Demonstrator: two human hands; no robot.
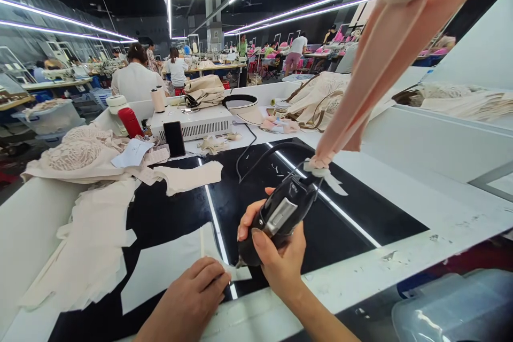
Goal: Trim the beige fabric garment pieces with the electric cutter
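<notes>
My right hand (280, 262) is wrapped round a black corded handheld power tool (280, 211) with a silver plate on its side. The tool tilts down to the left, its small metal tip close to the edge of a pale fabric piece (168, 259). At that same edge, the curled fingers of my left hand (196, 288) are pressed together on the fabric; what lies beneath the fingertips is hidden. A long strip of pink cloth (360, 64), tied at the tool's cord end, runs up out of view.
The black glossy board (352, 224) lies on a white table. Stacked fabric pieces (80, 246) and lace garments (76, 155) are at left. Behind stand a phone (173, 139), a white vented box (204, 122) and a sun visor (244, 107). People work farther back.
</notes>
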